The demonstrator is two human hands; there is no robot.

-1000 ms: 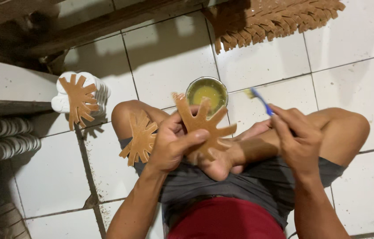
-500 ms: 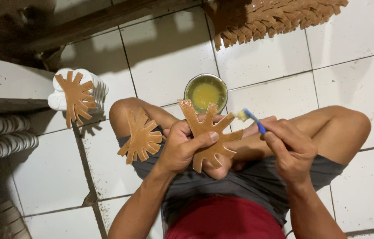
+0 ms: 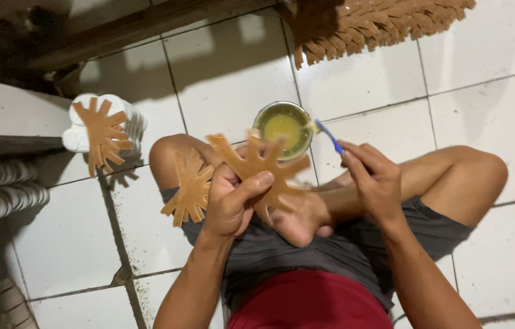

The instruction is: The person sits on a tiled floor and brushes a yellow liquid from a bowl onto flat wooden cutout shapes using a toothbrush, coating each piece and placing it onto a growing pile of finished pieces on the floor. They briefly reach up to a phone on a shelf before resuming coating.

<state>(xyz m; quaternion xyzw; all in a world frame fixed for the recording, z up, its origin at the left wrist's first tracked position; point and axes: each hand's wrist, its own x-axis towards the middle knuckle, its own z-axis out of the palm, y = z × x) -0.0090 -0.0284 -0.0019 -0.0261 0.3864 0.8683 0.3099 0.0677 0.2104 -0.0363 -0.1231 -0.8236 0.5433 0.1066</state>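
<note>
Head view shows your left hand (image 3: 230,204) raised over your crossed legs, fingers and thumb pinching one brown branched cutout (image 3: 256,166) held flat, facing you, just below the bowl. Your right hand (image 3: 376,180) has its fingers pressed together around one blue-handled brush (image 3: 326,135), its tip now at the rim of the single round bowl of yellow glue (image 3: 283,127) on the white tiled floor (image 3: 501,128); half a second ago the brush sat lower, against the cutout. A second cutout (image 3: 191,190) lies on your left knee, a third (image 3: 103,129) tops a white stack (image 3: 128,125) to the left, and a heap of them (image 3: 379,21) lies beyond the bowl.
</note>
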